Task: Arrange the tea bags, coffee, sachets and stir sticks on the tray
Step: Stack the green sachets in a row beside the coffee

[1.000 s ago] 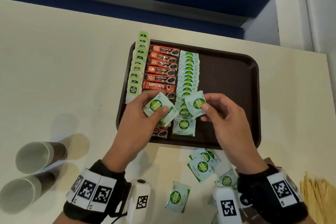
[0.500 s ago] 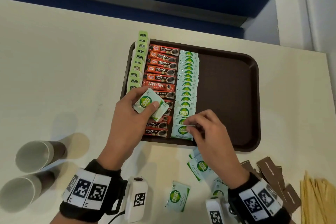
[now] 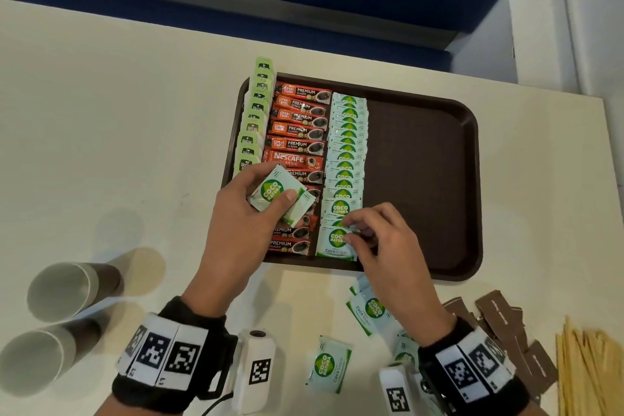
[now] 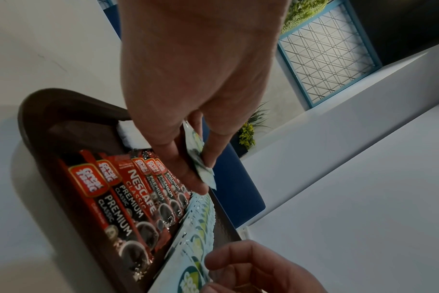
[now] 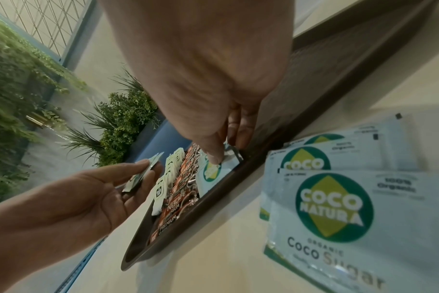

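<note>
The tray is roughly half filled: tea bags stand in a column along its left rim, coffee sticks lie in a column next to them, and a third column of Coco Natura sugar sachets overlaps down to the near rim, w/ the tray's right half bare. The left hand grips a small stack of sachets between thumb and fingers, held over the coffee column. The right hand pinches the sachet at the near end of the sugar column, thumb and forefinger curled on its edge; whether it's flat on the tray yet is hard to tell, probably nearly. Left to do, as I judge it: the held stack, the loose sachets and a single one on the table, the brown packets, and the stir sticks at the near right, all off the tray. So approx. past the midpoint, sugar col. almost done.
</note>
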A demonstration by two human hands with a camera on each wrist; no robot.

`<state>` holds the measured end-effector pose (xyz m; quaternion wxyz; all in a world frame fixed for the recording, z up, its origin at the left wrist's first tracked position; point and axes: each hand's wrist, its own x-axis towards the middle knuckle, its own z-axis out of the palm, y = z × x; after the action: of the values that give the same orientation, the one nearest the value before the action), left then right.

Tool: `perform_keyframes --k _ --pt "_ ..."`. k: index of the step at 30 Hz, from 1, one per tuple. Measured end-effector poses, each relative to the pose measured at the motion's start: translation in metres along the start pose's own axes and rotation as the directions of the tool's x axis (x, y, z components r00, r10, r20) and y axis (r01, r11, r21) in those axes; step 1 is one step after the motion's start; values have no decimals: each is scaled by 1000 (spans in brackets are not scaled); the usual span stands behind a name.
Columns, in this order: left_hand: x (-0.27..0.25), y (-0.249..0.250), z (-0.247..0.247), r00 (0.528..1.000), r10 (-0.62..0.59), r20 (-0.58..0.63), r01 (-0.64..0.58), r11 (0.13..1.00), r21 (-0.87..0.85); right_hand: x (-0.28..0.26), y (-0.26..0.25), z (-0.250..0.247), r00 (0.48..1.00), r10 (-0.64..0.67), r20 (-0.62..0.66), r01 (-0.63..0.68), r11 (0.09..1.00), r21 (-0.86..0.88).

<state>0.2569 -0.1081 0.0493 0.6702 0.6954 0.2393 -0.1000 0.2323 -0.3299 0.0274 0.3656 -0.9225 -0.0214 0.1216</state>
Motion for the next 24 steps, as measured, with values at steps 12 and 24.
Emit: perform_keyframes --k 12,24 --pt "-1 12 21 999 -16 45 20 996 -84 14 -38 -22 975 216 50 -204 787 583" --pt "21 59 28 987 110 113 -106 993 -44 71 -52 -60 971 158 177 -231 801 552"
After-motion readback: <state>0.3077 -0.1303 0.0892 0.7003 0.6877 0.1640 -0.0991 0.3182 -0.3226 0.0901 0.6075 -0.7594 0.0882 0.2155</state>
